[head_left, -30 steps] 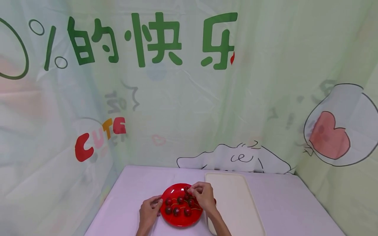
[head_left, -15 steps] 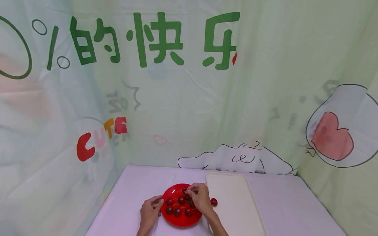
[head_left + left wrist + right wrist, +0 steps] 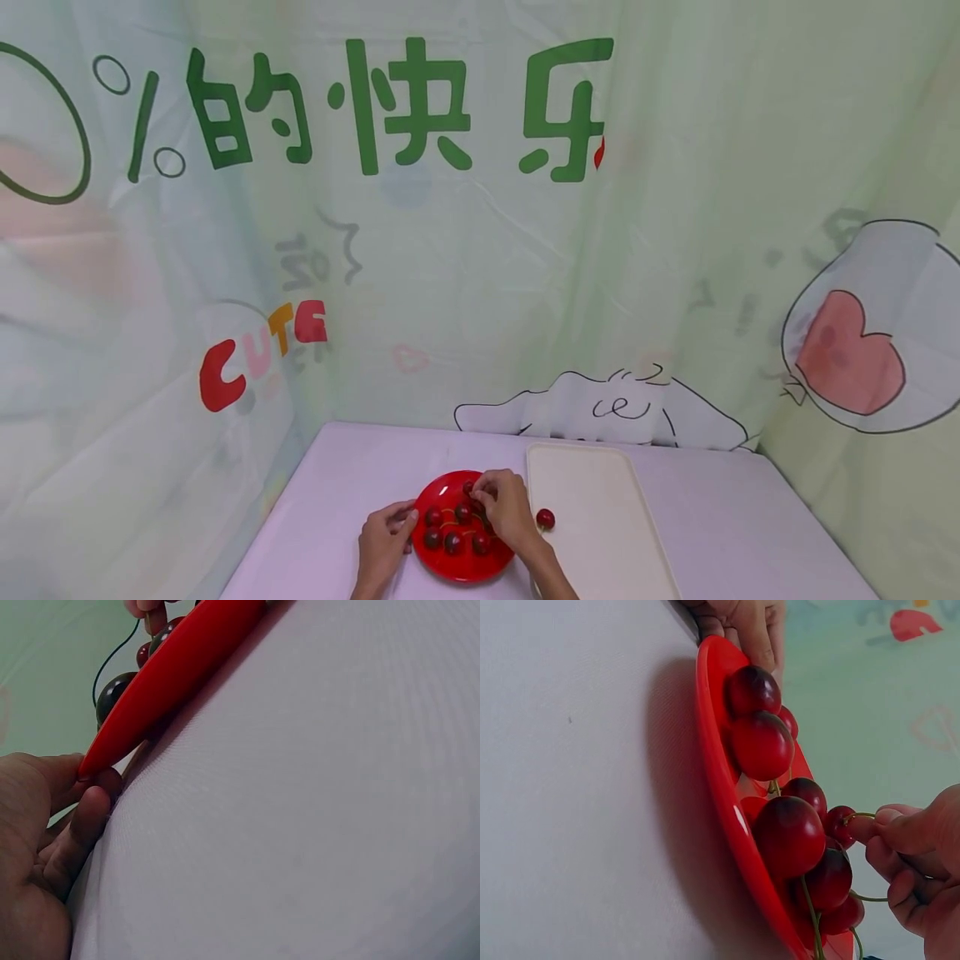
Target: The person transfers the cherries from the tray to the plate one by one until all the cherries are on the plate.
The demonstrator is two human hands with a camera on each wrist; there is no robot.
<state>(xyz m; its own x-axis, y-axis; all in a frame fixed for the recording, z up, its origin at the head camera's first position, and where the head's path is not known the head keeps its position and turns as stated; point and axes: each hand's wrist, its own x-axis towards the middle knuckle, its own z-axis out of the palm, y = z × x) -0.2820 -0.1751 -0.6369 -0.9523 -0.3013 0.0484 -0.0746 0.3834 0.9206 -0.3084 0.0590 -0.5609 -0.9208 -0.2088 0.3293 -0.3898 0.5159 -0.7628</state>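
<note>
A round red plate point(image 3: 459, 572) bearing several dark red cherries point(image 3: 453, 542) with green stems lies on the table. At its left rim, my left hand point(image 3: 384, 540) grips the edge; in the left wrist view the thumb point(image 3: 64, 769) presses the rim from above, with fingers curled below it. Over the far right part of the plate is my right hand point(image 3: 506, 507). Its thumb and forefinger pinch the stem of a cherry point(image 3: 841, 826), which sits beside the other fruit in the right wrist view. My right hand hides some cherries in the head view.
A cream rectangular tray point(image 3: 600, 508) lies just right of the plate, with a single cherry point(image 3: 545, 519) near its left edge. The table point(image 3: 750, 533) has a pale lilac cover. A printed curtain point(image 3: 480, 292) hangs along its back and sides.
My right hand has shifted slightly left over the plate with the pinched cherry. The cherry on the tray, mostly hidden behind that hand before, now shows. My left hand keeps its grip.
</note>
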